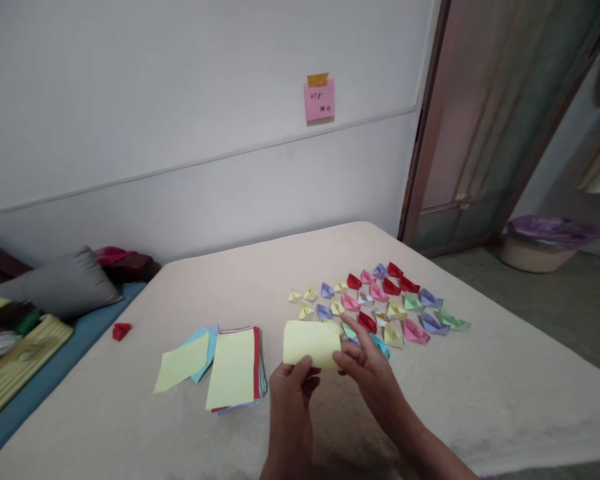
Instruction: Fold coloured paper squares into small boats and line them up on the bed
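A pale yellow sheet of paper [312, 339], seemingly folded to a small rectangle, is raised above the table between my two hands. My left hand [291, 393] pinches its lower edge, thumb on the near face. At its lower right corner my right hand [367, 363] grips with the thumb, while the index finger sticks up beside the edge. To the left lies a stack of coloured paper [233, 370] with a yellow sheet on top. Loose yellow paper [183, 363] overlaps blue sheets beside it. Rows of small folded paper boats [379, 292] stand behind my right hand; the held paper hides some.
The light cloth-covered table [240, 287] meets the white wall. A crumpled red paper piece [121, 331] sits at the left. Further left are a grey pillow [70, 283] and a bamboo mat [23, 367]. A lined bin [543, 243] stands on the floor at right, past a door [460, 133].
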`<state>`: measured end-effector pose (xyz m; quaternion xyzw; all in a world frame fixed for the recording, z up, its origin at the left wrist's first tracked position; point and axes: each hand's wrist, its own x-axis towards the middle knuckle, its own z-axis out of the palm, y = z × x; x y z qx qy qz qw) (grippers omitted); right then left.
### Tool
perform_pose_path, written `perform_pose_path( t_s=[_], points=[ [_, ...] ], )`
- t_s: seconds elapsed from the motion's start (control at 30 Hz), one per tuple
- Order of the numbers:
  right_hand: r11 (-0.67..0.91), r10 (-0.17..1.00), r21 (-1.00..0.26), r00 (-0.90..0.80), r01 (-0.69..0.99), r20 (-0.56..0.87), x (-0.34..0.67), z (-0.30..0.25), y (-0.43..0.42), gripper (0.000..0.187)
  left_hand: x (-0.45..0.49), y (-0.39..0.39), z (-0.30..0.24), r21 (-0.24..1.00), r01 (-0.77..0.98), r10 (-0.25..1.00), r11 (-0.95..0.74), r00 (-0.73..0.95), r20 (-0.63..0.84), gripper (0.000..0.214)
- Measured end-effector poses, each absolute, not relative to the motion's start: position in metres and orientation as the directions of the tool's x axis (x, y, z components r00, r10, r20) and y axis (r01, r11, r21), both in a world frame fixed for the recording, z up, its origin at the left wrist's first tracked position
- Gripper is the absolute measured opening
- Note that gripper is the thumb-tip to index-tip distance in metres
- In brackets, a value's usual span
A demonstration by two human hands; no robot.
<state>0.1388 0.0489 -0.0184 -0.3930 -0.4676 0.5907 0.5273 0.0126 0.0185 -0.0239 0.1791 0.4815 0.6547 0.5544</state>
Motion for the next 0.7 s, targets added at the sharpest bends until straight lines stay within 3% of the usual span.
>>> perform_pose_path(
  t_s=[0.1,0.27,0.37,0.63,0.7],
  points=[
    [0.018,0.964,-0.958,-0.249,-0.286,0.092,0.148,-0.014,0.050,0.059,0.007,0.020,-0.021,0.808,-0.585,0.884,0.072,-0.338,-0.323,0.015],
    [0.060,0.926,-0.978,-0.354,-0.200,0.129,0.155,-0.022,0.059,0.026,0.003,0.018,-0.012,0.817,-0.564,0.911,0.117,-0.268,-0.315,0.014],
    [0.102,0.927,-0.980,-0.342,-0.171,0.157,0.154,-0.030,0.063,0.017,0.004,0.017,-0.010,0.853,-0.505,0.928,0.134,-0.238,-0.287,0.012],
    [0.044,0.965,-0.995,-0.253,-0.088,0.065,0.152,-0.028,0.061,0.006,0.004,0.019,-0.014,0.915,-0.377,0.943,0.147,-0.227,-0.245,0.015],
    [0.020,0.979,-0.993,-0.200,-0.112,0.042,0.151,-0.025,0.060,0.011,0.004,0.020,-0.017,0.940,-0.306,0.947,0.152,-0.229,-0.227,0.016]
  ],
)
